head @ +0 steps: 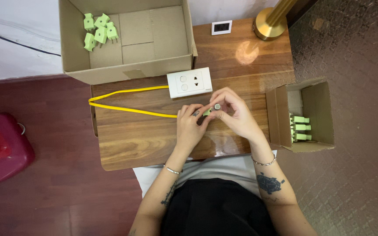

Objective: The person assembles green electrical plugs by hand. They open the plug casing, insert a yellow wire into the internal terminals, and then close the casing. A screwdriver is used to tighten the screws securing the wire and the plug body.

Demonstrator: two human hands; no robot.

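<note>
At the middle of the wooden table (145, 144), both hands meet over a small green plug (207, 112). The left hand (190, 127) pinches the plug from below and from its left side, fingers curled around it. The right hand (234, 114) closes on it from the right, with a thumb and finger pressed against a small round grey part (217, 106) at the plug's top end. Most of the plug is hidden by the fingers, so its exact shape cannot be told.

Just beyond the hands lies a white socket plate (189, 82) with two round switches and a socket opening. A yellow cable (123, 99) runs from the plate's left edge, loops back near the table's left edge and returns to the left hand, where its end disappears under the fingers.

Farther back, a large open cardboard box (154, 35) rests on the table's rear edge, with several loose green plugs (98, 31) gathered in its rear left corner. On the right, a smaller open cardboard box (316, 100) sits at the table's edge, holding a row of green plugs (300, 127) stacked side by side. A small white framed plate (221, 27) and a brass lamp base (269, 26) stand at the far right corner. A red case (1, 148) sits on the floor to the left.
</note>
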